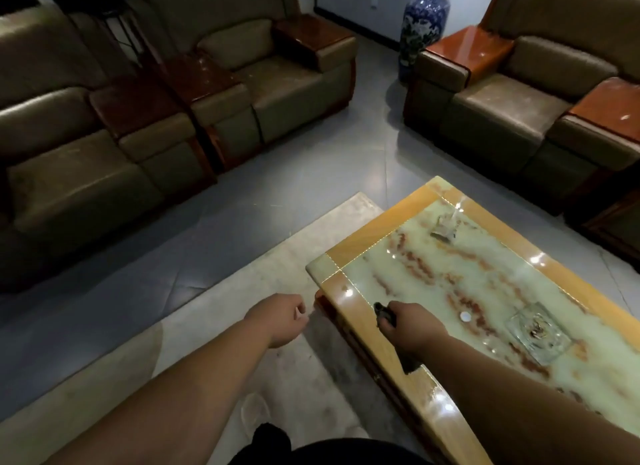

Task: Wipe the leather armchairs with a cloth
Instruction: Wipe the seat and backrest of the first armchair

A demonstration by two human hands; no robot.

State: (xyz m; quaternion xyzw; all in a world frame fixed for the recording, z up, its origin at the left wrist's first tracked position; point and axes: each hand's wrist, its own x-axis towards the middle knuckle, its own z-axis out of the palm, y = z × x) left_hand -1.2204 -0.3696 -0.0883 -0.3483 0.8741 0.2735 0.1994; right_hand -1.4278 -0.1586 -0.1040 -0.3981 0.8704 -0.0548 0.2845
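Far left there's a leather armchair [69,174], then a second one [270,80] next to it, both well away from the hands. Left hand [280,321] hangs over the pale rug [242,291], fingers loosely curled, grip holding nothing. Right hand [412,326] is over the marble worktop [450,281] edge, grip closed round a small dark object [384,312]; can't tell what it is. Glass ashtray [538,333] sits just right of it, third armchair [512,101] beyond. No cloth visible.

Armchairs [277,80]: olive-tan leather, matt, scuffed pale on seats; armrest tops [467,49] glossy red-brown wood. Coffee table [391,357]: polished marble-look stone, mirror gloss, orange border. Ashtray [538,333]: clear glass. Vase [424,18]: glazed blue-white ceramic. Rug [242,291]: matt pale cloth. Floor [311,174]: smooth grey tile
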